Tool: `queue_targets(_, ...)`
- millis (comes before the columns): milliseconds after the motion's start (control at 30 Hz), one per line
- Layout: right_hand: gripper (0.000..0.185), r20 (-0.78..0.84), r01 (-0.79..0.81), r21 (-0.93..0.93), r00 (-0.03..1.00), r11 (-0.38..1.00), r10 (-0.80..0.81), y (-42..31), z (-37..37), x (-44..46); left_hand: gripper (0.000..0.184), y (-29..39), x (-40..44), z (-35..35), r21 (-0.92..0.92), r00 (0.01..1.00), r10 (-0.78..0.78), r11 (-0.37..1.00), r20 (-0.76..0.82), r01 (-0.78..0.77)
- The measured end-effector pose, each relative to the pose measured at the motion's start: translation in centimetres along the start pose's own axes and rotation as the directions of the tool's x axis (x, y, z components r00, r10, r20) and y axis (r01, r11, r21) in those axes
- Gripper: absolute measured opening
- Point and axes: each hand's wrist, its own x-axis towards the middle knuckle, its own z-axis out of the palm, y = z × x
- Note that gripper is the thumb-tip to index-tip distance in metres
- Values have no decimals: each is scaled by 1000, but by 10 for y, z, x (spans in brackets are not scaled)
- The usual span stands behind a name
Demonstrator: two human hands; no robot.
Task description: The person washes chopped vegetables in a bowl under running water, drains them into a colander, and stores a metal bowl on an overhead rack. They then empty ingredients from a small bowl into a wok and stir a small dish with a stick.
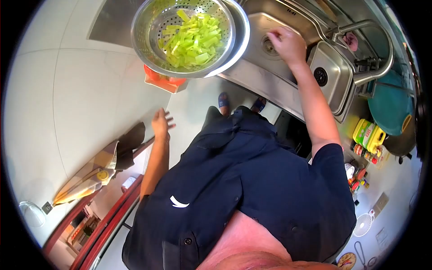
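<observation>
Over the large basin of the steel sink [255,30], near its drain, is my right hand [286,43]. Its fingers are curled together, and whatever they might hold is hidden. My left hand [161,123] hangs in the air to the left of my body, its fingers apart and nothing in them. Beyond it, a perforated steel colander [150,45] holds chopped light green vegetable pieces [196,40]. The colander rests in a larger steel bowl [241,33] to the left of the basin. Neither hand touches the colander or bowl.
A curved faucet [388,49] stands by the small basin [330,92] on the right. Past my right arm are a teal board [389,110], a yellow jug [366,134] and bottles. An orange-red box [163,83] is below the bowl. Cloths [92,175] hang at the left.
</observation>
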Motion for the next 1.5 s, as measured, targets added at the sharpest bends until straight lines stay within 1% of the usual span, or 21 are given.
queue_targets(33,15,3,125,58,992,990,-126,-9,6,7,55,-26,-2,-5,27,998,-64,998,-6,64)
queue_targets(100,14,79,277,201,952,940,-297,-30,25,27,49,-62,-16,-8,76,990,-126,988,-66,131)
queue_targets(167,12,175,399,217,882,891,-438,-49,51,47,47,-98,-29,-18,122,978,-193,972,-74,201)
queue_targets(200,11,223,412,238,858,880,-462,-56,69,56,47,-109,-39,-20,141,972,-215,964,-95,227)
queue_targets(233,11,226,421,247,851,873,-474,-60,83,64,47,-118,-47,-22,166,963,-247,950,-112,263)
queue_targets(300,9,249,487,281,795,827,-553,-70,105,77,46,-133,-63,-26,138,941,-305,936,-148,325)
queue_targets(367,7,275,496,271,781,825,-560,-75,119,82,46,-144,-77,-29,97,925,-344,927,-163,362)
queue_targets(433,6,337,546,247,726,801,-599,-79,126,87,45,-159,-85,-31,87,911,-370,917,-183,389)
queue_targets(500,6,359,543,252,716,801,-599,-81,136,86,45,-171,-87,-33,64,903,-389,912,-182,406)
queue_targets(567,8,418,531,220,707,818,-571,-82,139,86,44,-180,-87,-34,62,891,-414,900,-186,431)
queue_targets(667,10,445,509,224,706,831,-552,-84,136,88,43,-184,-83,-34,56,876,-435,889,-209,455)
queue_targets(700,10,446,509,224,704,831,-552,-86,135,88,43,-181,-83,-33,54,875,-437,888,-208,456)
queue_targets(767,13,507,494,176,696,851,-509,-90,132,89,42,-174,-79,-33,90,888,-411,896,-208,436)
queue_targets(967,14,530,480,166,694,862,-488,-87,142,89,40,-159,-67,-31,105,905,-372,911,-208,399)
queue_targets(1033,14,511,478,174,703,861,-494,-86,142,87,40,-159,-64,-32,98,917,-348,923,-194,371)
queue_targets(1100,13,493,476,183,713,860,-499,-88,140,86,40,-160,-64,-33,100,918,-347,924,-192,370)
queue_targets(1200,15,530,457,194,695,868,-485,-92,136,85,40,-161,-64,-34,98,915,-353,921,-193,376)
queue_targets(1267,18,497,475,239,689,847,-527,-90,138,84,40,-165,-65,-37,94,912,-360,919,-197,383)
queue_targets(1367,22,506,474,245,682,846,-528,-92,134,85,40,-169,-68,-40,105,907,-372,912,-198,397)
queue_targets(1500,24,526,435,249,690,865,-498,-89,137,83,40,-174,-70,-43,92,900,-385,908,-204,409)
